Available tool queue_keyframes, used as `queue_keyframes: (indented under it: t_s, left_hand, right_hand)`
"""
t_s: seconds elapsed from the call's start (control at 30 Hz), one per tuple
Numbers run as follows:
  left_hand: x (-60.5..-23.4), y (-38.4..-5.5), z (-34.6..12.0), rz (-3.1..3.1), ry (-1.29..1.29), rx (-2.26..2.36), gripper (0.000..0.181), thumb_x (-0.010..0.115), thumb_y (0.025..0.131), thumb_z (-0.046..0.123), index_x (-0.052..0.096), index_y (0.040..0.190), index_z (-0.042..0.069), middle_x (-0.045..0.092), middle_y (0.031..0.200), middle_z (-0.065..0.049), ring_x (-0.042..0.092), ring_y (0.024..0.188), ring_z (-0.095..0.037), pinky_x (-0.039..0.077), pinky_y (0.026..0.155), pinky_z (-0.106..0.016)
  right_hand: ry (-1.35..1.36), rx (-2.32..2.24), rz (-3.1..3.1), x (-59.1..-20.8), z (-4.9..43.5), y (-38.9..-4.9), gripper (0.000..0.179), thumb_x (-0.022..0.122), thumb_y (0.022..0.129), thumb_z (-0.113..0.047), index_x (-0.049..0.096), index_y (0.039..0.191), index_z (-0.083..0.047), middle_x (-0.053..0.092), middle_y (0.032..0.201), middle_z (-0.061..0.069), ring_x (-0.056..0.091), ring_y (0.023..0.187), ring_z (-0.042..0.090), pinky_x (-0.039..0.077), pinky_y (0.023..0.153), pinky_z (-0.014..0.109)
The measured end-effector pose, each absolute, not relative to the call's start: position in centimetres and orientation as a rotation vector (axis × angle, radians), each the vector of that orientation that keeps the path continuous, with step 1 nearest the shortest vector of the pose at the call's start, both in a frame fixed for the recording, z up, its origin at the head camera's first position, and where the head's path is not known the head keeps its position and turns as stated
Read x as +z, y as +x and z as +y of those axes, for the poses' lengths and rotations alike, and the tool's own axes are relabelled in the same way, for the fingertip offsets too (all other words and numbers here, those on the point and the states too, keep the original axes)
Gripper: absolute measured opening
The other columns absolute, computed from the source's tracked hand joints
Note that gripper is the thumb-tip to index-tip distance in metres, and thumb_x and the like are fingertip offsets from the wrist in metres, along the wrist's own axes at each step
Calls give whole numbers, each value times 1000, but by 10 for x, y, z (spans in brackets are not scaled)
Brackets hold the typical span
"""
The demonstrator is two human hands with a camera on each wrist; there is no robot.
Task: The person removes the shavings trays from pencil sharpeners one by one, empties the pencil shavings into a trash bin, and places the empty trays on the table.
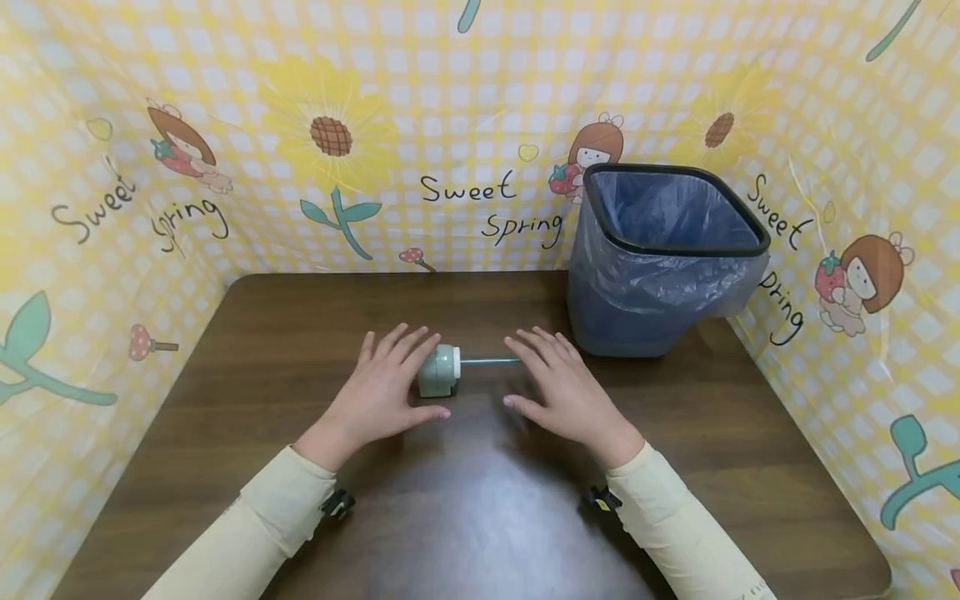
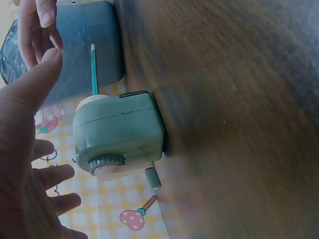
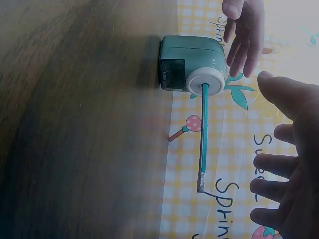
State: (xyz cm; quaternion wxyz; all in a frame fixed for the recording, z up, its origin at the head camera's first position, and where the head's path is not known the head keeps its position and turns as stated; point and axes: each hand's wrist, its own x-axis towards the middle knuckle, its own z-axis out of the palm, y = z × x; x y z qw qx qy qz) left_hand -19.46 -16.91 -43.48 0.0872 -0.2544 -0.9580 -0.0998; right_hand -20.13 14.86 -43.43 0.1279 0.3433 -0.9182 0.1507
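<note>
A green pencil sharpener [image 1: 437,373] stands on the brown table. From its round white front [image 3: 206,81] a teal pencil [image 3: 204,134] sticks out, its tip hidden inside. In the left wrist view a small crank handle [image 2: 153,179] shows at the back of the sharpener [image 2: 119,132]. My left hand [image 1: 381,390] hovers over the sharpener's left side with fingers spread, overlapping it in the head view. Near the pencil's free end is my right hand [image 1: 561,390], its fingers also spread. Neither hand grips anything.
A blue bin [image 1: 622,308] lined with a clear plastic bag stands at the table's back right. Yellow checked cloth [image 1: 465,108] with printed flowers and lettering surrounds the table [image 1: 465,517] at the back and both sides.
</note>
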Motion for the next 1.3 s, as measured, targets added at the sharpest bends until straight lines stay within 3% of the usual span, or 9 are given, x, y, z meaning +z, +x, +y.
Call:
queue_keyframes:
  t_s: [0.5,1.3]
  left_hand:
    - [-433,-201,-164,-2880,-776,-333,111,81,76,67,31,162,18,36,164,-10,26,152,-39,17,118,-71]
    - [-431,-229,-160,-2955,-800,-434,97,90,77,47,43,155,13,54,148,-12,51,135,-35,37,114,-60]
  right_hand:
    - [989,456,-2653,-441,149,-199,82,69,94,-55,36,160,-18,40,160,10,32,151,36,24,122,58]
    - [928,521,-2691,-446,158,-212,83,69,93,-55,36,160,-19,41,159,10,34,150,35,25,121,58]
